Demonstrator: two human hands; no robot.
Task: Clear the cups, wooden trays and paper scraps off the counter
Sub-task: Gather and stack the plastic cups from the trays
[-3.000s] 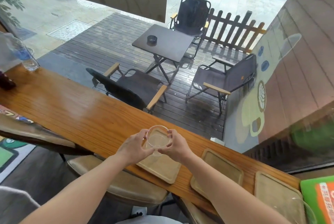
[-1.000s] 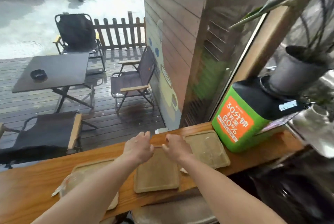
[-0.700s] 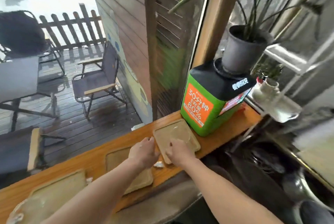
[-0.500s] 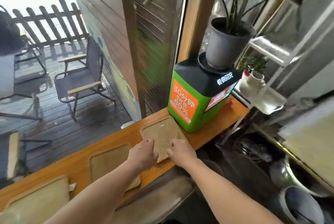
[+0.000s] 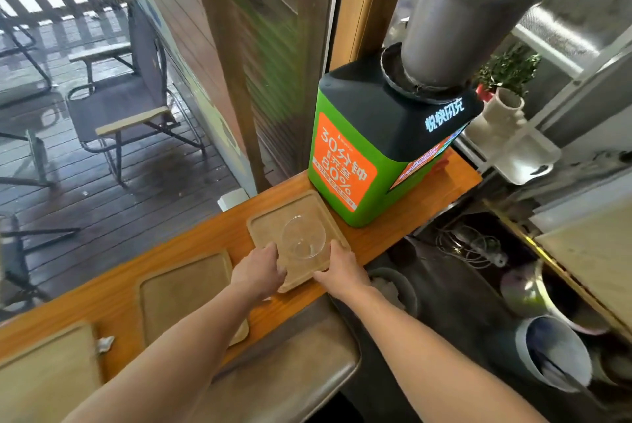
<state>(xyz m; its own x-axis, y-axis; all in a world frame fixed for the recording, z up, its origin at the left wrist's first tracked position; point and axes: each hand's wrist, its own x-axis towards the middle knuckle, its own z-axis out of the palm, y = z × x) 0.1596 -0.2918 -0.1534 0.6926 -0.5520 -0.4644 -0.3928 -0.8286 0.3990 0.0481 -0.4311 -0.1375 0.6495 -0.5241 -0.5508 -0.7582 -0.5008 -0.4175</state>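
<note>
Head view, left hand [image 5: 260,270], right hand [image 5: 342,274], fingers [image 5: 333,251] grasping wooden tray [image 5: 273,221], cup [image 5: 302,241] atop, box [image 5: 383,135] reading "30分钟 80%"

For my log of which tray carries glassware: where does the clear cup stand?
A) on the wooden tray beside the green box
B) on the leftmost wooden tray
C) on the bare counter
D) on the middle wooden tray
A: the clear cup stands on the wooden tray next to the green box, and the left hand and right hand grip that tray's near end.
</note>
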